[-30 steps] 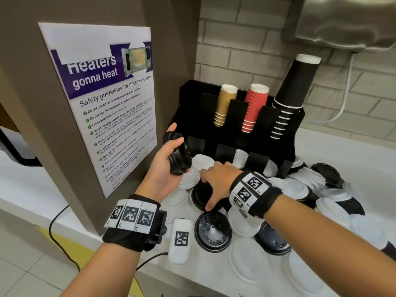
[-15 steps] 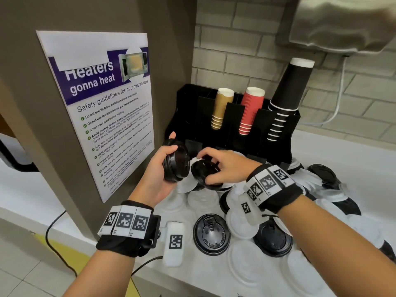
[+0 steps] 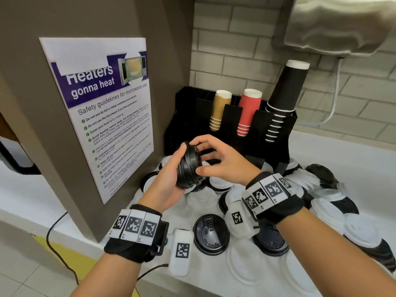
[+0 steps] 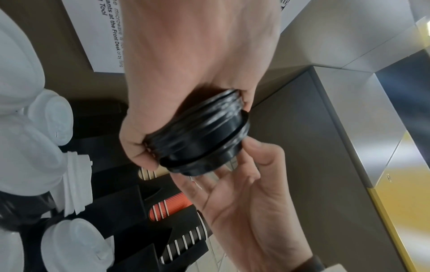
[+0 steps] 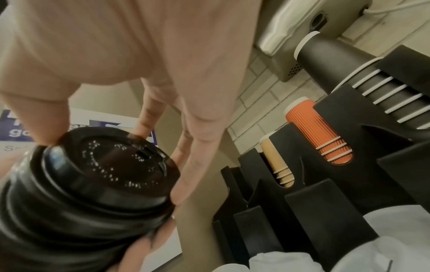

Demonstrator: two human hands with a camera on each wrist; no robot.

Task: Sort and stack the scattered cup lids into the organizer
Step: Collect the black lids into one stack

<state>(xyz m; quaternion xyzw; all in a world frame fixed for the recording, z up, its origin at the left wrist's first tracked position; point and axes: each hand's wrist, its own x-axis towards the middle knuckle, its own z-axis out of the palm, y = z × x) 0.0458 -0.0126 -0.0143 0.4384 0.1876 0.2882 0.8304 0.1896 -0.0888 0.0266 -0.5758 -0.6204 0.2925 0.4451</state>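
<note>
Black lids, nested into a stack [image 3: 188,166], sit gripped in the left hand [image 3: 169,179] above the white counter [image 3: 214,275], in front of the black organizer [image 3: 278,146]. Right hand [image 3: 222,161] pinches the outermost lid [image 5: 111,165] by its rim, fingers spread. More black and white lids [image 3: 353,228] lie scattered below.

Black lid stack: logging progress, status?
Left hand grips black lid stack. Right hand fingertips seating top lid. Organizer unobstructed; loose lids crowd counter.
</note>
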